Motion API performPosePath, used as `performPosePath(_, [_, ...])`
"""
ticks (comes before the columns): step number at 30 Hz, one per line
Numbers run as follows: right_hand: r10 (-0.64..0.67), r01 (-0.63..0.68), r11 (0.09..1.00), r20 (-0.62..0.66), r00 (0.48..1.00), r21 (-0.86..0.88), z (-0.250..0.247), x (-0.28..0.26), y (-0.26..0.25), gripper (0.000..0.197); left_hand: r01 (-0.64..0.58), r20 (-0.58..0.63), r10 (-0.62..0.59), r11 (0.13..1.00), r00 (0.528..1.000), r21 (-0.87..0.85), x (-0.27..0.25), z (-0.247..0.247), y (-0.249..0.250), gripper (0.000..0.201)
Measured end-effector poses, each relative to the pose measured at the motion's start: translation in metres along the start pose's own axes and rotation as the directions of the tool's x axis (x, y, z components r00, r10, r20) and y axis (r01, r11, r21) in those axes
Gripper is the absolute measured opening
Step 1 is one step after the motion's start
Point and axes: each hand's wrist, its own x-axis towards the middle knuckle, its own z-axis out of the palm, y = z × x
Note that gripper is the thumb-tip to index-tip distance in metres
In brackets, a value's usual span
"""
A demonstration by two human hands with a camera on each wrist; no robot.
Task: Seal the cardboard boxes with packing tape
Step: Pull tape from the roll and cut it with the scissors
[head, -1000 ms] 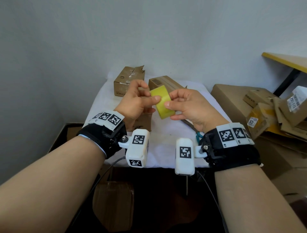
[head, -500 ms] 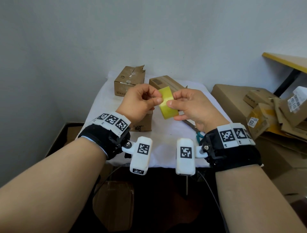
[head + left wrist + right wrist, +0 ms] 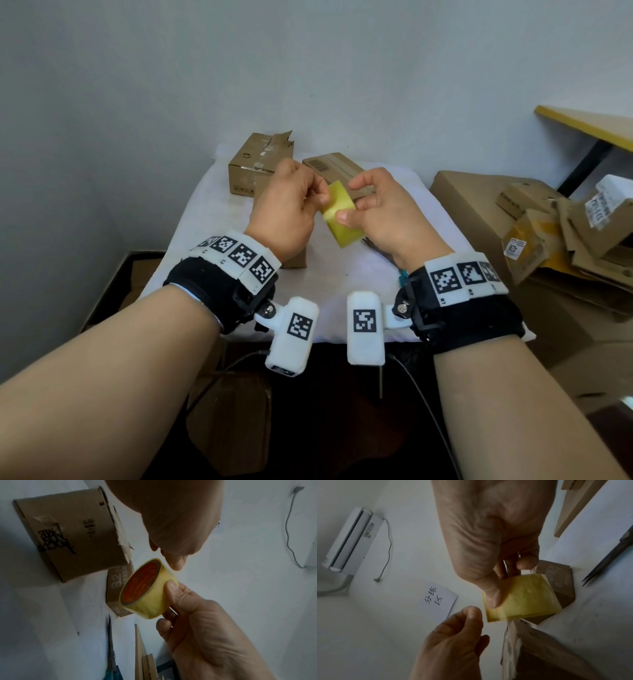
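A yellow packing tape roll (image 3: 342, 222) hangs above the white-clothed table (image 3: 212, 219). My right hand (image 3: 351, 205) grips it, thumb on the outer face (image 3: 527, 599) and fingers at the orange core (image 3: 147, 599). My left hand (image 3: 320, 200) has its fingertips curled together at the roll's upper left rim. A sliver of gap shows there in both wrist views. Two cardboard boxes stand at the table's back, one with a torn flap (image 3: 255, 168), one long (image 3: 337, 166). A small box (image 3: 294, 262) lies under my left wrist.
Scissors (image 3: 111, 642) with teal handles lie on the cloth below my right wrist. A heap of flattened and whole cartons (image 3: 479, 205) fills the floor to the right, under a yellow-topped table (image 3: 582, 123). Another carton (image 3: 233, 421) stands under the table's near edge.
The roll has tilted and dropped a little in my right hand. My left fingers have left their pinch on its face and gathered at its rim. My right forefinger has lifted.
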Motion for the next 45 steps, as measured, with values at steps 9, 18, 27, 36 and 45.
performPosePath(9, [-0.036, 0.036, 0.999, -0.016, 0.999, -0.008, -0.004, -0.003, 0.003, 0.02, -0.055, 0.043, 0.058, 0.996, 0.997, -0.064, 0.001, -0.01, 0.01, 0.003])
performPosePath(18, [-0.044, 0.043, 0.998, -0.022, 0.999, -0.043, -0.015, -0.005, 0.003, 0.015, 0.328, 0.332, -0.235, 0.908, 0.913, -0.259, -0.005, -0.003, 0.014, 0.053])
performPosePath(27, [0.032, -0.032, 0.999, 0.003, 0.999, -0.001, -0.017, -0.011, 0.003, 0.017, 0.386, 0.245, -0.313, 0.851, 0.917, -0.356, -0.002, 0.014, 0.014, 0.01])
performPosePath(36, [0.334, -0.284, 0.669, -0.064, 0.941, -0.687, -0.056, -0.007, 0.05, 0.028, 0.359, 0.343, -0.26, 0.895, 0.903, -0.267, -0.005, 0.028, 0.01, 0.011])
performPosePath(45, [0.465, -0.315, 0.533, -0.039, 0.885, -0.785, -0.058, -0.019, 0.079, 0.041, 0.381, 0.358, -0.294, 0.903, 0.886, -0.2, -0.006, 0.041, 0.013, 0.012])
